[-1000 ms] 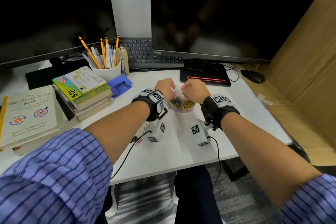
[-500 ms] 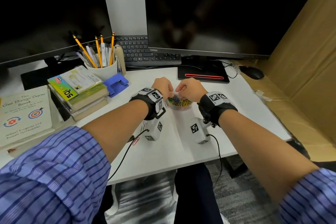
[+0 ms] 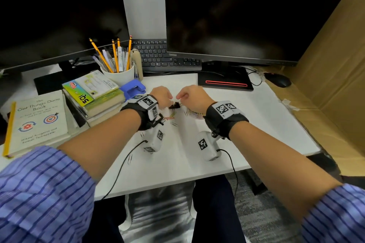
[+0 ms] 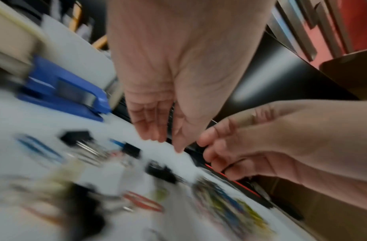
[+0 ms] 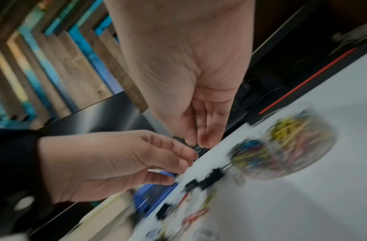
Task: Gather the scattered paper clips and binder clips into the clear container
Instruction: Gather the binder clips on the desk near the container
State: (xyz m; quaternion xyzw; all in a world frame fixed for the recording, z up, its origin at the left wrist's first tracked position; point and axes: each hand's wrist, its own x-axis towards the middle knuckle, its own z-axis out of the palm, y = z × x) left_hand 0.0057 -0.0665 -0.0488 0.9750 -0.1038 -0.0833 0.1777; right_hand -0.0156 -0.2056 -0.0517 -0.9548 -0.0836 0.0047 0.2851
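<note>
Head view: I note a smooth white desk (image 3: 266, 124) boxed by brown cardboard on the right, dark monitors at the far edge. Both my left hand (image 3: 161, 94) and right hand (image 3: 194, 96) hover with fingers loosely curled, holding nothing. Black binder clips (image 3: 174, 106) and wire paper clips (image 3: 169, 118) lie between them; the clear container (image 5: 291, 146), round, stands right. One cover reads "Get Things Done Book" (image 3: 38, 122).

We're wearing rolled-up blue striped sleeves (image 3: 45, 187), forearms showing bare. Each wrist is carrying a black strap (image 3: 138, 114) with white square-code tags (image 3: 224, 108). White camera blocks (image 3: 207, 145) are hanging under both wrists, each trailing a thin black cable (image 3: 118, 171). Dark trousers (image 3: 215, 211) are covering our legs.
</note>
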